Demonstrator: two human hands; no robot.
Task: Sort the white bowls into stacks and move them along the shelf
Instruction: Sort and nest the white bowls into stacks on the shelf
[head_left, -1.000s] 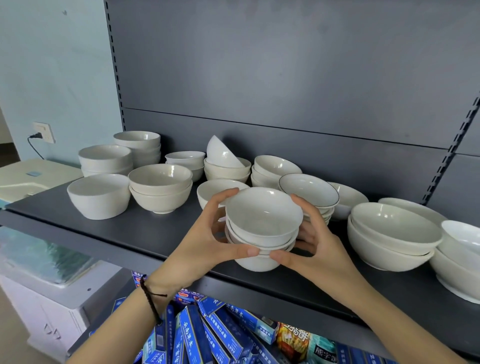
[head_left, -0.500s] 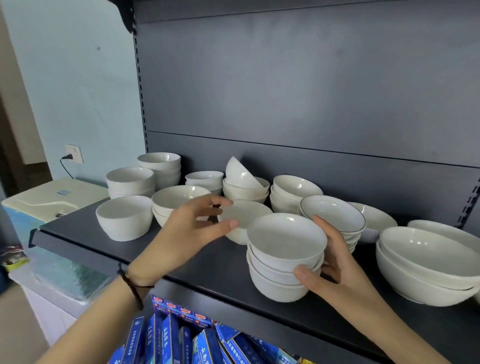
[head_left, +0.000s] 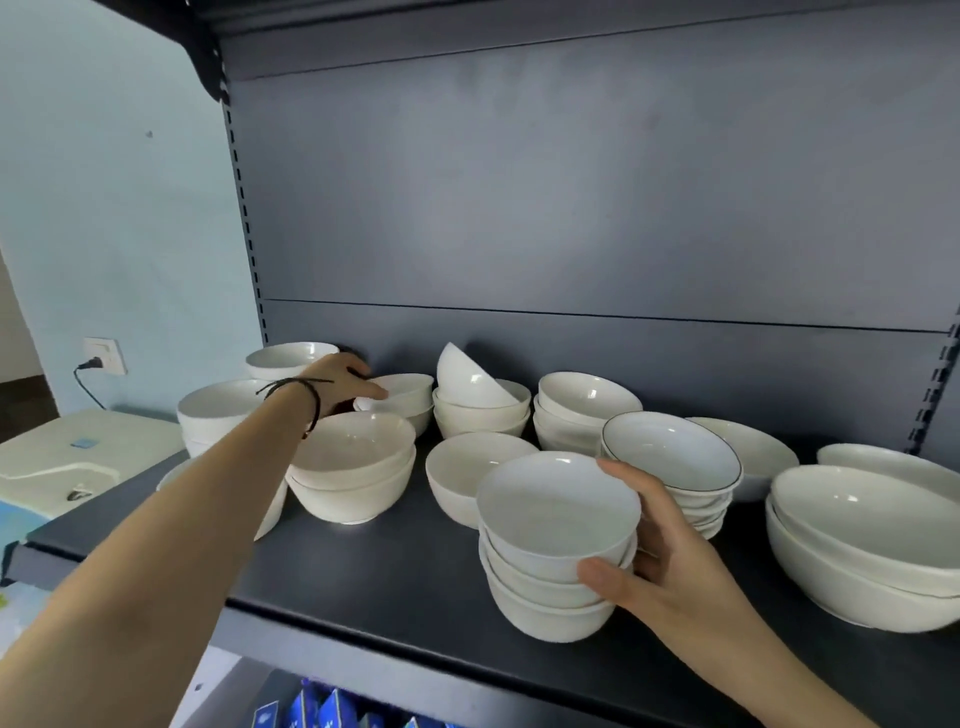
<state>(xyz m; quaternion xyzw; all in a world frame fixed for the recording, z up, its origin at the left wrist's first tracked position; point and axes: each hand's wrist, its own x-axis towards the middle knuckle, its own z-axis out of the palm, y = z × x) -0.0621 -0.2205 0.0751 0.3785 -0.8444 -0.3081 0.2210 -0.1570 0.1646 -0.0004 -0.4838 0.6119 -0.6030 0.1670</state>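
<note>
Many white bowls stand on a dark shelf (head_left: 395, 577). My right hand (head_left: 657, 551) grips a stack of small bowls (head_left: 556, 540) near the shelf's front, thumb on its front, fingers behind. My left hand (head_left: 337, 382) reaches to the back left and its fingers rest on the rim of a small bowl stack (head_left: 408, 392); whether it grips is unclear. Beneath my forearm stands a wider two-bowl stack (head_left: 358, 473). A single bowl (head_left: 467, 478) lies between the two hands.
Behind are a stack topped by a tilted bowl (head_left: 475, 395), another small stack (head_left: 582, 410) and a dark-rimmed stack (head_left: 675, 467). Large bowls (head_left: 872, 540) fill the right end. More stacks (head_left: 218, 410) stand at the left. Blue boxes (head_left: 322, 712) sit below the shelf.
My left hand let go of the front stack and reached back-left to the small bowl stack. My right hand stays on the front stack, now resting on the shelf. The camera tilted up.
</note>
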